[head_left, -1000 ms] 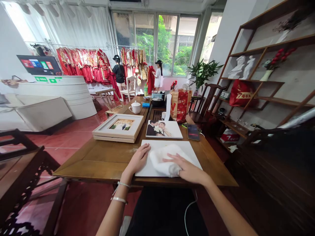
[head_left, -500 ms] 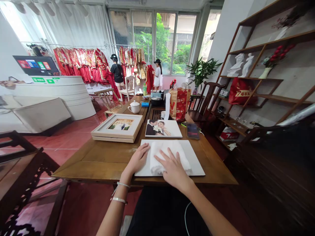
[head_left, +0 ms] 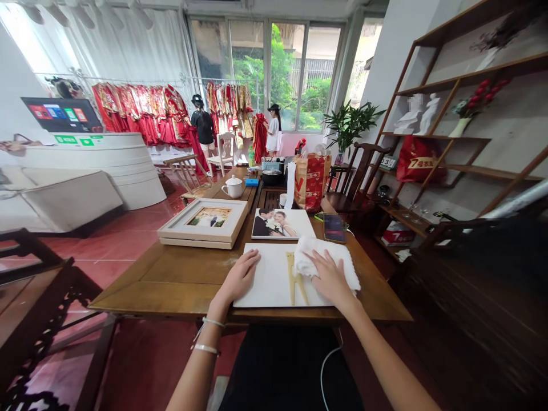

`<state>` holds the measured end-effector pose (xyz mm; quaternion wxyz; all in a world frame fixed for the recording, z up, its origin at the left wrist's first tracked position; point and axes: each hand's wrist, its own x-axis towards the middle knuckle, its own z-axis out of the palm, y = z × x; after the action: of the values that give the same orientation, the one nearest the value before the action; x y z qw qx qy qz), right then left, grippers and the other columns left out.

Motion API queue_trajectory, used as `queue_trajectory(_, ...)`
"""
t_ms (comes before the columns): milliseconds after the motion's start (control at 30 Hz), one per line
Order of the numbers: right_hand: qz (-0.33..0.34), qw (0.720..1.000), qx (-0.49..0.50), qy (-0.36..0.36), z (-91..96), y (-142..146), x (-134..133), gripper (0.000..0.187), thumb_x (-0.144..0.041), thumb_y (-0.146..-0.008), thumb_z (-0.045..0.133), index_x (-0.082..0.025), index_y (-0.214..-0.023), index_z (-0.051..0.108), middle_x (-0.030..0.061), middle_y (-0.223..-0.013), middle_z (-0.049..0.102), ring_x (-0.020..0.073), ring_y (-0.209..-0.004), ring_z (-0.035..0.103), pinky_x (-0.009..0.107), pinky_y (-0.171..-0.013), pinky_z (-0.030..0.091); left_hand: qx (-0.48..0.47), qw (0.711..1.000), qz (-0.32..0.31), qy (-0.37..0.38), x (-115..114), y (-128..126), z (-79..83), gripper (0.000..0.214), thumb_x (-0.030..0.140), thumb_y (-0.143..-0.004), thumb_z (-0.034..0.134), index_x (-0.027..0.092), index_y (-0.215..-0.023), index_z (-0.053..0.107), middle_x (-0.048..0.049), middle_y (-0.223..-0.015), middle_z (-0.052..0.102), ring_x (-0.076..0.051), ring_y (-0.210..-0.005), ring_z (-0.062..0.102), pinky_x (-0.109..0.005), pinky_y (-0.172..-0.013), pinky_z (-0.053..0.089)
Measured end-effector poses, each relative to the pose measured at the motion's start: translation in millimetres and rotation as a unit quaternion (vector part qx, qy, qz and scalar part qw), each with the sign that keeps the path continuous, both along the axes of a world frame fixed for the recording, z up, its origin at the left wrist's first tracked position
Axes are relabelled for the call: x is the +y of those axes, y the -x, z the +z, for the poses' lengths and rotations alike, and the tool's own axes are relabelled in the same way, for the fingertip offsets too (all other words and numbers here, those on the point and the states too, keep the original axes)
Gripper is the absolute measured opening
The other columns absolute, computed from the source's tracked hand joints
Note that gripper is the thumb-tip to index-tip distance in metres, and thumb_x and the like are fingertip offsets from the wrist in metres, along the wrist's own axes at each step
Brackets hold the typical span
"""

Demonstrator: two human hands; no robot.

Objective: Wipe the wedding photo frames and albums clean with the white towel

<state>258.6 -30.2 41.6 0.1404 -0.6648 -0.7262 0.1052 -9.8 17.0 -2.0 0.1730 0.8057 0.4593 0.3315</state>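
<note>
A white board [head_left: 269,285] lies flat at the near edge of the wooden table. Fixed or lying on it is a beige A-shaped piece [head_left: 293,282] like a stand leg, its upper right side touching the towel. My left hand [head_left: 243,274] rests on the board's left edge, fingers stretched out. With fingers spread, my right hand [head_left: 329,278] presses flat on a folded white towel [head_left: 347,257], which covers the board's right side and overhangs its edge. Just beyond the board lies a couple's photo panel [head_left: 282,224].
Two stacked picture frames [head_left: 201,225] lie left on the table [head_left: 171,285]. A phone [head_left: 334,227] with a cable is close beyond the towel. Farther back stand a lidded white cup [head_left: 233,186] and a red paper bag [head_left: 311,182]. Two people are by the clothes racks.
My right hand has slid the towel to the right and slightly away, across the board. The beige A-shaped piece now shows. My left hand has stayed in place.
</note>
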Motion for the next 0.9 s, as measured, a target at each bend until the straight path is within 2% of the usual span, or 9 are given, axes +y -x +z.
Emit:
queue_trajectory(133, 0.039, 0.999, 0.015, 0.007, 8.5, 20.1, 36.4, 0.062, -0.014, -0.081, 0.041, -0.027, -0.141, 0.04, 0.0061, -0.151, 0.033, 0.0349, -0.141, 0.015, 0.069, -0.105, 0.009, 0.005, 1.0, -0.002, -0.005, 1.3, 0.7, -2.2, 0.039, 0.022, -0.092, 0.038, 0.019, -0.125, 0.058, -0.009, -0.14, 0.05, -0.022, -0.134, 0.04, -0.045, -0.112, 0.032)
queue_trajectory(267, 0.12, 0.993, 0.016, 0.015, 11.3, 45.5, 40.7, 0.069, -0.01, -0.073, 0.045, -0.031, -0.138, 0.044, 0.0005, -0.151, 0.032, 0.0306, -0.142, 0.012, 0.064, -0.108, 0.003, 0.006, 1.0, -0.002, -0.003, 2.6, -0.1, -3.2, 0.039, 0.022, -0.092, 0.038, 0.018, -0.124, 0.059, -0.0096, -0.14, 0.051, -0.022, -0.134, 0.041, -0.045, -0.112, 0.032)
queue_trajectory(333, 0.155, 0.988, 0.009, 0.015, 9.4, 53.4, 25.6, 0.076, -0.007, -0.066, 0.047, -0.034, -0.137, 0.045, -0.0019, -0.153, 0.029, 0.0301, -0.143, 0.006, 0.064, -0.108, -0.001, 0.002, 1.0, 0.002, 0.002, 2.7, -0.9, -2.8, 0.039, 0.022, -0.091, 0.038, 0.017, -0.124, 0.059, -0.0112, -0.14, 0.05, -0.023, -0.134, 0.041, -0.045, -0.112, 0.031)
queue_trajectory(433, 0.211, 0.977, 0.007, 0.008, 6.8, 53.8, -16.5, 0.087, -0.004, -0.058, 0.045, -0.035, -0.139, 0.042, -0.0041, -0.154, 0.025, 0.028, -0.143, 0.002, 0.062, -0.109, -0.001, -0.005, 1.0, 0.004, 0.007, 2.4, -1.4, -2.5, 0.039, 0.023, -0.091, 0.038, 0.016, -0.122, 0.061, -0.0121, -0.139, 0.051, -0.024, -0.134, 0.04, -0.045, -0.112, 0.032)
queue_trajectory(600, 0.272, 0.961, 0.044, 0.033, 10.0, 27.2, -88.2, 0.097, -0.003, -0.05, 0.039, -0.04, -0.139, 0.039, -0.0104, -0.152, 0.027, 0.0215, -0.143, 0.005, 0.056, -0.113, 0.001, -0.014, 1.0, 0.005, 0.004, 1.9, -1.2, -3.6, 0.039, 0.024, -0.091, 0.039, 0.017, -0.122, 0.06, -0.0107, -0.14, 0.051, -0.023, -0.134, 0.041, -0.043, -0.113, 0.031)
queue_trajectory(667, 0.265, 0.961, 0.074, 0.035, 9.7, 12.2, -95.7, 0.094, -0.003, -0.052, 0.038, -0.037, -0.139, 0.04, -0.0099, -0.15, 0.031, 0.0173, -0.142, 0.014, 0.049, -0.116, 0.006, -0.008, 1.0, 0.006, 0.005, 1.4, -1.4, -3.1, 0.04, 0.024, -0.091, 0.037, 0.016, -0.123, 0.059, -0.0116, -0.14, 0.05, -0.023, -0.134, 0.041, -0.044, -0.113, 0.03)
queue_trajectory(733, 0.214, 0.972, 0.091, 0.011, 6.1, -1.7, -87.0, 0.088, -0.002, -0.056, 0.037, -0.032, -0.139, 0.041, -0.0061, -0.148, 0.036, 0.0153, -0.14, 0.021, 0.045, -0.116, 0.01, -0.001, 1.0, 0.005, 0.006, 0.6, -1.6, -1.7, 0.04, 0.024, -0.091, 0.037, 0.015, -0.124, 0.059, -0.0119, -0.141, 0.049, -0.023, -0.134, 0.041, -0.045, -0.113, 0.031)
queue_trajectory(833, 0.109, 0.993, 0.048, -0.026, -1.8, -14.7, -52.8, 0.081, -0.002, -0.063, 0.038, -0.027, -0.139, 0.043, -0.0004, -0.148, 0.037, 0.0195, -0.141, 0.021, 0.05, -0.115, 0.01, 0.001, 1.0, 0.006, 0.01, -0.4, -2.0, 0.8, 0.04, 0.024, -0.091, 0.037, 0.015, -0.123, 0.059, -0.0116, -0.14, 0.05, -0.024, -0.134, 0.041, -0.045, -0.113, 0.031)
queue_trajectory(900, 0.055, 0.998, -0.008, -0.021, -4.7, -16.2, -24.9, 0.076, -0.004, -0.068, 0.04, -0.028, -0.14, 0.042, 0.0026, -0.15, 0.034, 0.0251, -0.141, 0.018, 0.056, -0.113, 0.01, -0.001, 1.0, 0.007, 0.012, -0.8, -2.1, 1.8, 0.04, 0.024, -0.091, 0.038, 0.015, -0.123, 0.06, -0.012, -0.14, 0.05, -0.024, -0.134, 0.041, -0.045, -0.113, 0.031)
